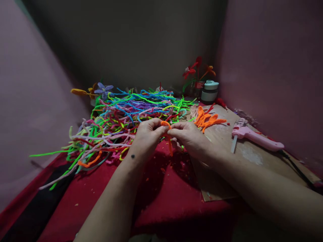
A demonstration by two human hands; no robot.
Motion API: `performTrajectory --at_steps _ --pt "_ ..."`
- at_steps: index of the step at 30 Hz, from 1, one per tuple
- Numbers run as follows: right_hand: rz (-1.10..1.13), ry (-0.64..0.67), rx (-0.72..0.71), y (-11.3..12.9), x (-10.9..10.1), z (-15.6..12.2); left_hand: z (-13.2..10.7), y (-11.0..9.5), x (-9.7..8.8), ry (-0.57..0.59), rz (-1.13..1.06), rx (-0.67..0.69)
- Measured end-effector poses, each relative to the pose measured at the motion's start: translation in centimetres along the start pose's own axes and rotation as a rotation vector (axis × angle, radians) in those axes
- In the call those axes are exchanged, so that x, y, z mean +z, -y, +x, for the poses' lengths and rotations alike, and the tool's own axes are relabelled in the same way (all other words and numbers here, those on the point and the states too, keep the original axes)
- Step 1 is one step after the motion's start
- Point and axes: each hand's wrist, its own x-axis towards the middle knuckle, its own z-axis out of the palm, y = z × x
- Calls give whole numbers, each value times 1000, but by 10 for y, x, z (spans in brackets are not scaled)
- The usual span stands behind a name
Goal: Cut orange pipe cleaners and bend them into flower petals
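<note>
An orange pipe cleaner (166, 125) is pinched between both hands, bent over in a loop at the top, with a length hanging down below the fingers. My left hand (149, 132) closes thumb and forefinger on its left side. My right hand (185, 134) grips it from the right, fingertips almost meeting those of the left. Both hands are above the red cloth (161, 198). Just behind them spreads a big heap of loose pipe cleaners (146, 107) in many colours. To the right of my right hand lie several looped orange pipe-cleaner pieces (208, 119).
A pink hot glue gun (257, 136) rests on a brown board (227, 171) at the right, its black cord (294, 164) trailing off. A jar with a pale lid (210, 91) and red pipe-cleaner flowers (190, 71) stand behind. A purple flower (103, 90) stands back left.
</note>
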Motion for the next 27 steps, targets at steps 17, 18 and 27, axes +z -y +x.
performTrajectory --at_steps 17,18,27 --pt "-244 -53 -89 1 7 -9 2 -5 -9 23 84 -74" --pt "-252 -51 -83 1 7 -9 2 -7 -9 24 121 -59" --pt "-270 14 -22 1 8 -9 0 -9 -17 142 321 -40"
